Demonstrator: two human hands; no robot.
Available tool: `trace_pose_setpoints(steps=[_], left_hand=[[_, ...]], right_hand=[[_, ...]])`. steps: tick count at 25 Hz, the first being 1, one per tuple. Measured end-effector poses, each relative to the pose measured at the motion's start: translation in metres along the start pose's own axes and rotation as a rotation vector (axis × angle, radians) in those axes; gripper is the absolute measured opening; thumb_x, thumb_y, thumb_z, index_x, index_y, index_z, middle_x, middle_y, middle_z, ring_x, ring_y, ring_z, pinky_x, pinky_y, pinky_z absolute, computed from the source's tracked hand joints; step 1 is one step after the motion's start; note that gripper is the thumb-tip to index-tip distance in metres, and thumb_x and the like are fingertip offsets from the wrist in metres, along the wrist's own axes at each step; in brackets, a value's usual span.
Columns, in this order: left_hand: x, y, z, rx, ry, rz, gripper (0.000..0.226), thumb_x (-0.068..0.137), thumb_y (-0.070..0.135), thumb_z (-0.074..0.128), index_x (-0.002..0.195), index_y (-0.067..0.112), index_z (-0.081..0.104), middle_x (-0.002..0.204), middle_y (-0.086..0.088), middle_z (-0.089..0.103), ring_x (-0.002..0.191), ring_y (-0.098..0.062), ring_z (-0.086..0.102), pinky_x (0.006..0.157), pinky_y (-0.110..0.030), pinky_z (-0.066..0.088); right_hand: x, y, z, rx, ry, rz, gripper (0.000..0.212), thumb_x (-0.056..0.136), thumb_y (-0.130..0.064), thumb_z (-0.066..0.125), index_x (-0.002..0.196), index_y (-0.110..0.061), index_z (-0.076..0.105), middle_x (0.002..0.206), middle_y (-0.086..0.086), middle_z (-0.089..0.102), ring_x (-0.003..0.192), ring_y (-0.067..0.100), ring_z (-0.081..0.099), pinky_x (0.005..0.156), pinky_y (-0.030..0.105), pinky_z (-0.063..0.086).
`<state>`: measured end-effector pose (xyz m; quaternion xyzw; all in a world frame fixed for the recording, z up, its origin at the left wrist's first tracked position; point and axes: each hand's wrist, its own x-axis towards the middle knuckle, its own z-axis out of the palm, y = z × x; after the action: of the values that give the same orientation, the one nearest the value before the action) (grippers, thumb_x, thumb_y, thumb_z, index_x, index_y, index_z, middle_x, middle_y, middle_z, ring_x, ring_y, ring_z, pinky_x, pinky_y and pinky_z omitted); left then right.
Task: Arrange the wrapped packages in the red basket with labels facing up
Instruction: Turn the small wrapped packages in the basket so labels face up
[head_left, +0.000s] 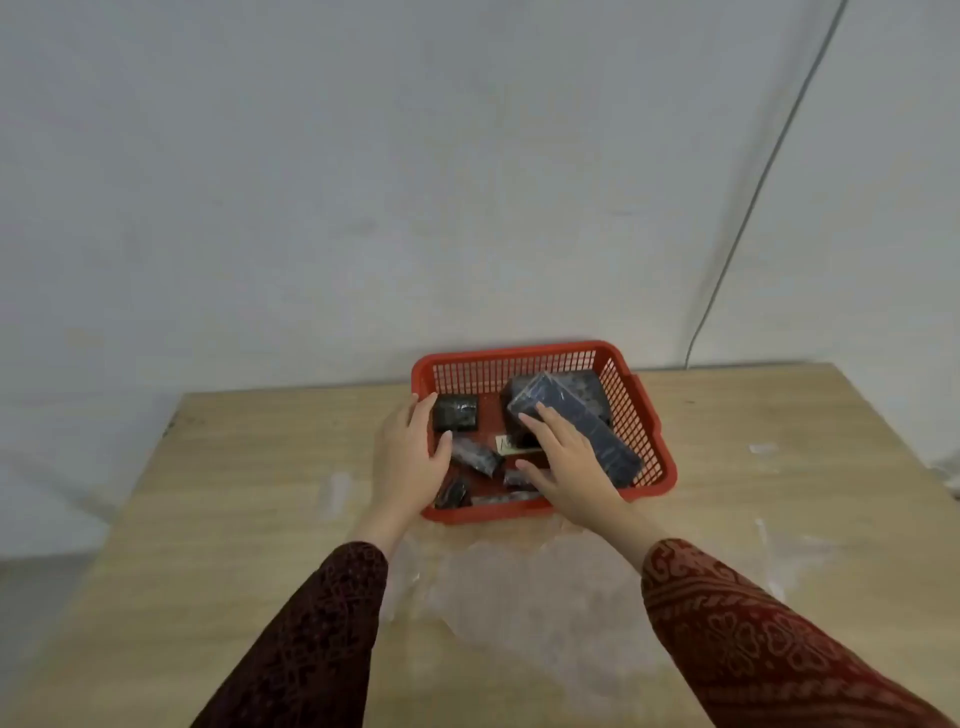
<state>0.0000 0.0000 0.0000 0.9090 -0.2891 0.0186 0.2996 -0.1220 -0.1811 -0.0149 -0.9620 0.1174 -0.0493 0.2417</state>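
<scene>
A red plastic basket stands on the wooden table near the wall. Inside lie several dark, plastic-wrapped packages. A long dark blue package leans diagonally over a larger dark block at the right. A small square black package sits at the back left. Smaller wrapped pieces lie at the front, beside a pale label. My right hand rests on the long package with fingers spread over its near side. My left hand rests on the basket's left rim, fingers apart, touching the square package.
A crumpled sheet of clear plastic wrap lies on the table in front of the basket. A thin cable runs down the pale wall at the right. Bits of tape are stuck to the table at the right.
</scene>
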Motion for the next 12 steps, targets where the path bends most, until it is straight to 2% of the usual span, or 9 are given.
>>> trace_pose_setpoints(steps=[2,4,6,8,10,12], left_hand=[[-0.012,-0.004,0.016,-0.08,0.047,-0.106,0.05,0.091,0.025,0.055,0.138,0.011,0.045,0.143,-0.015,0.045,0.132,-0.031,0.04,0.108,-0.047,0.035],[-0.026,-0.008,0.034,-0.077,0.033,-0.162,0.051,0.092,0.025,0.054,0.14,0.013,0.042,0.149,-0.015,0.037,0.138,-0.029,0.032,0.111,-0.047,0.032],[-0.022,-0.015,0.045,-0.069,0.039,-0.169,0.054,0.092,0.025,0.053,0.142,0.014,0.037,0.152,-0.015,0.031,0.142,-0.029,0.025,0.114,-0.045,0.028],[-0.002,-0.019,0.049,-0.069,0.064,-0.187,0.057,0.093,0.024,0.053,0.145,0.015,0.032,0.154,-0.017,0.028,0.143,-0.029,0.023,0.114,-0.044,0.028],[0.016,-0.023,0.053,-0.093,0.06,-0.223,0.062,0.094,0.023,0.051,0.149,0.016,0.025,0.152,-0.016,0.032,0.139,-0.029,0.032,0.109,-0.041,0.036],[0.024,-0.026,0.057,-0.149,0.056,-0.241,0.066,0.095,0.022,0.049,0.152,0.018,0.016,0.143,-0.014,0.043,0.123,-0.028,0.049,0.092,-0.033,0.046]], right_hand=[[-0.006,0.005,0.016,-0.033,-0.027,0.019,0.052,0.098,-0.04,0.041,0.146,-0.023,0.029,0.158,0.002,0.023,0.146,0.02,0.018,0.117,0.041,0.021],[-0.016,0.012,0.034,-0.127,-0.056,0.018,0.04,0.1,-0.039,0.036,0.136,-0.023,0.045,0.148,0.001,0.042,0.136,0.02,0.038,0.108,0.037,0.033],[-0.017,0.011,0.037,-0.233,-0.043,-0.015,0.032,0.1,-0.037,0.033,0.113,-0.024,0.059,0.121,-0.004,0.063,0.113,0.017,0.057,0.091,0.033,0.042],[-0.014,0.009,0.035,-0.279,-0.012,-0.023,0.032,0.1,-0.035,0.033,0.094,-0.023,0.062,0.097,-0.005,0.069,0.092,0.017,0.062,0.078,0.032,0.043],[-0.014,0.008,0.033,-0.295,-0.035,-0.004,0.032,0.1,-0.034,0.034,0.086,-0.022,0.06,0.087,-0.005,0.069,0.083,0.017,0.063,0.071,0.031,0.041],[-0.01,0.006,0.03,-0.233,-0.094,0.024,0.031,0.099,-0.035,0.035,0.085,-0.022,0.058,0.086,-0.005,0.066,0.08,0.017,0.062,0.068,0.029,0.04]])
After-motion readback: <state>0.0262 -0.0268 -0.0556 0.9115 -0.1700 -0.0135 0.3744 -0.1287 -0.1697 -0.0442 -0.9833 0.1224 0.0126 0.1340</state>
